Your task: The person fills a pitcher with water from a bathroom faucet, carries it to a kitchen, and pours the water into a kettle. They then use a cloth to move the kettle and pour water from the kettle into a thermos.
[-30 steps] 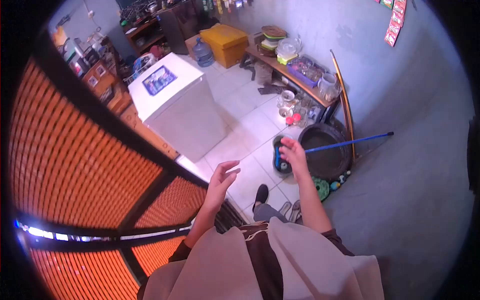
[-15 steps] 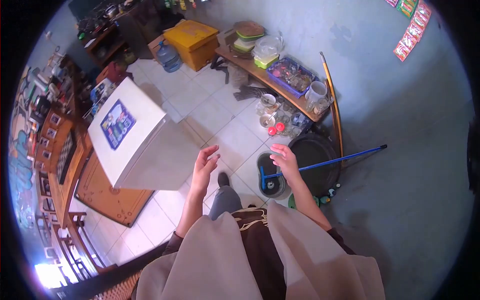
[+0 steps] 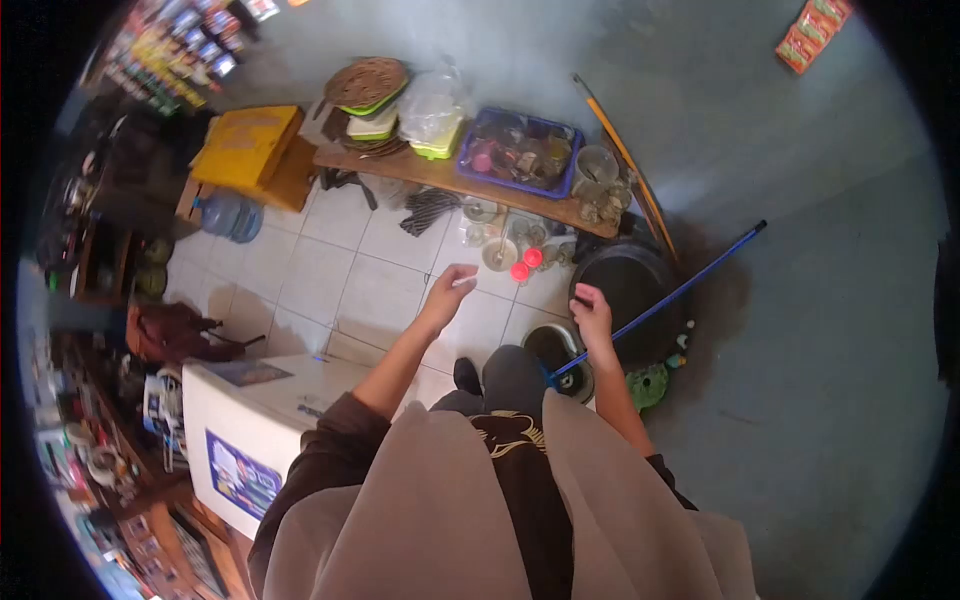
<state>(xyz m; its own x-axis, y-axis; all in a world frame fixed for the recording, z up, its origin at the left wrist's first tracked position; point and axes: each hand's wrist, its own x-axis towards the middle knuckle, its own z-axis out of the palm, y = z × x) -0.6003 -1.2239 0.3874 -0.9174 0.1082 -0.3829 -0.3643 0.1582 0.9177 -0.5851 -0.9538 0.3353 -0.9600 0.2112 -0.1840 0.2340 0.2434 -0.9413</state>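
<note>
My left hand is raised over the tiled floor with nothing visible in it, its fingers partly curled but apart from the thumb. To its right, my right hand hangs in the air, fingers loosely bent and holding nothing that shows. Behind the right hand lies a large dark basin, crossed by a blue pole. Below and between the hands is a bucket with dark contents. Jars with red lids and a bowl stand on the floor beyond the hands.
A low wooden bench carries a blue basket, plastic containers and glasses. A yellow box and a water jug stand at the back left. The white refrigerator is close on the left.
The view has turned and moved nearer the bench and basin. The refrigerator now sits lower left. Both hands remain raised, and the left one is farther from the right.
</note>
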